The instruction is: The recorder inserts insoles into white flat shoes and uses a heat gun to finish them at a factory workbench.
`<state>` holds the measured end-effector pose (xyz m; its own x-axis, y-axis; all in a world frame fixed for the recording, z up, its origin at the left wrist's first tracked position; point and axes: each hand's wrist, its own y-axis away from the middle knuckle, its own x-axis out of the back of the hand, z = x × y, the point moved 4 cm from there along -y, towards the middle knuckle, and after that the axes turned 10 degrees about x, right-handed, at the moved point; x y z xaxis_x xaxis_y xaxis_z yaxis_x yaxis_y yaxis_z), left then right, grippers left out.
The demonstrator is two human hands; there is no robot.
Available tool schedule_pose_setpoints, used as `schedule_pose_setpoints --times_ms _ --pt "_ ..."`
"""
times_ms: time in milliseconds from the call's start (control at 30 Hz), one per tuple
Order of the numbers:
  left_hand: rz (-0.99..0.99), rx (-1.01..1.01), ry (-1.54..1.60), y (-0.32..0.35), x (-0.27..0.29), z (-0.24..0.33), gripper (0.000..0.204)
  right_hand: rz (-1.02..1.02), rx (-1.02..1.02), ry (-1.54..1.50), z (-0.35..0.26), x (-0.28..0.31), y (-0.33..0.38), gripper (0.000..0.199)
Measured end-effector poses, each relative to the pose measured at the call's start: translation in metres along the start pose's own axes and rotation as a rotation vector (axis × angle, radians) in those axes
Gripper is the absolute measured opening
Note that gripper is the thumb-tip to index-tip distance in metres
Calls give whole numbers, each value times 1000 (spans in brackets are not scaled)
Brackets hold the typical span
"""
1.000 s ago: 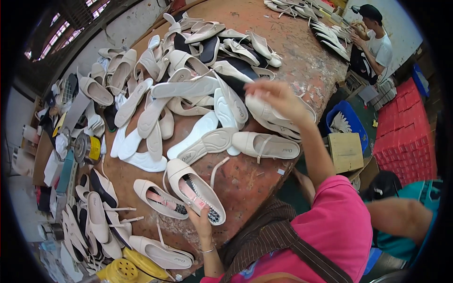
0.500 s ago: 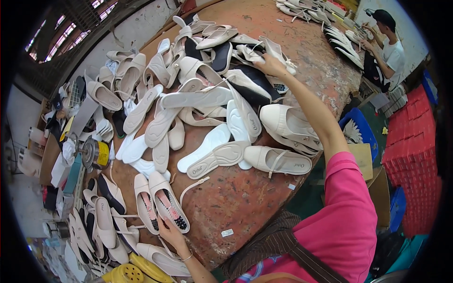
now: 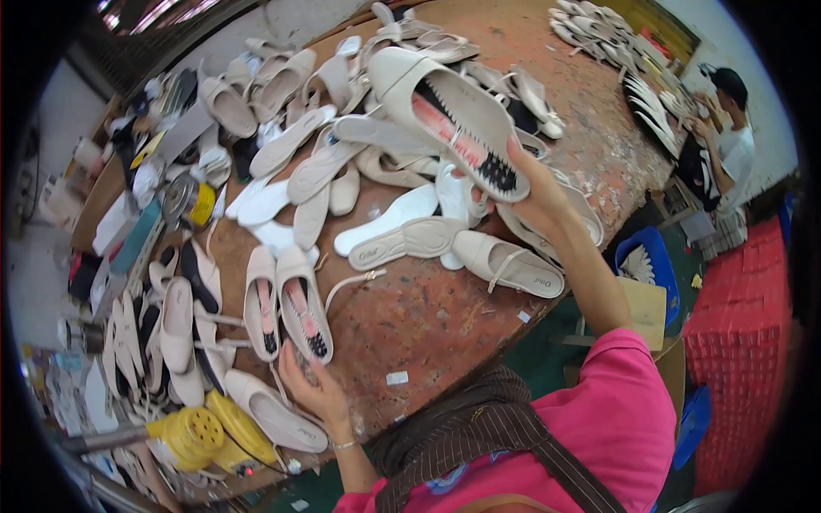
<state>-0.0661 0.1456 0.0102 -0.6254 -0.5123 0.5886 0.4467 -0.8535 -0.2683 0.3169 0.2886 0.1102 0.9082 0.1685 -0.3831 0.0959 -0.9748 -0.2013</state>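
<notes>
A beige shoe point(image 3: 445, 120) with a pink strip and black dotted patch inside is raised above the pile, its toe toward the upper left. My right hand point(image 3: 540, 190) grips its heel end. My left hand point(image 3: 315, 389) rests at the heels of two similar beige shoes, the left shoe point(image 3: 262, 301) and the right shoe point(image 3: 301, 305), standing side by side. Its fingers are apart and appear to hold nothing. Beside that hand lies a finished-looking beige shoe point(image 3: 272, 412). A buckled strap point(image 3: 351, 289) curves out from the right shoe of the pair.
White and beige insoles point(image 3: 393, 224) and more shoes crowd the red-brown table point(image 3: 445, 316). A yellow tool point(image 3: 192, 436) sits near the front left, and a yellow-labelled can point(image 3: 190, 202) behind it. Another person point(image 3: 727, 145) works at the far right, beyond red stacked boxes point(image 3: 735, 342).
My right hand has come back from the far pile, now with a beige shoe raised in it. My left hand stays by the pair of shoes. The view has shifted slightly.
</notes>
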Motion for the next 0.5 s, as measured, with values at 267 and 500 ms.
schedule_pose_setpoints --times_ms 267,500 --pt "-282 18 595 11 -4 43 58 -211 -128 -20 107 -94 74 105" --pt "-337 220 821 26 7 58 75 -256 -173 -149 156 -137 134 83"
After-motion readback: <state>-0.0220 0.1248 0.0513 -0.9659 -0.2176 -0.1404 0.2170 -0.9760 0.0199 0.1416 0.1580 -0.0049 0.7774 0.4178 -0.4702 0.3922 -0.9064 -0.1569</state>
